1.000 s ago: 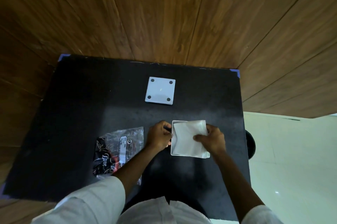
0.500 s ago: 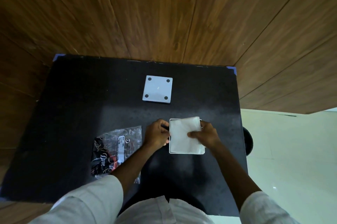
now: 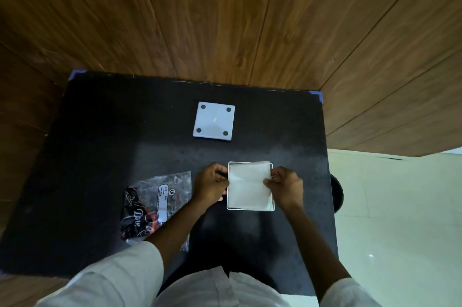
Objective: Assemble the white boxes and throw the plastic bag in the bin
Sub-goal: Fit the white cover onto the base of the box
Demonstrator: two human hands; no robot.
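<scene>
An open white square box (image 3: pixel 250 207) lies on the black table (image 3: pixel 100 156) with a white sheet (image 3: pixel 247 185) lying in it. My left hand (image 3: pixel 211 185) grips the box's left edge. My right hand (image 3: pixel 285 188) pinches the sheet's right edge at the box's right side. Farther back, a white square box part with four dark round dots (image 3: pixel 214 121) lies flat by itself. A crumpled clear plastic bag with black and red print (image 3: pixel 155 204) lies left of my left forearm, touched by neither hand.
Wooden panel walls stand behind and to the left of the table. A pale tiled floor (image 3: pixel 400 219) shows to the right, with a dark round object (image 3: pixel 337 194) just off the table's right edge. Blue tape marks the table's far corners.
My right hand slid from the sheet's middle to its right edge. The sheet now lies flatter in the box. My left hand stays at the left edge.
</scene>
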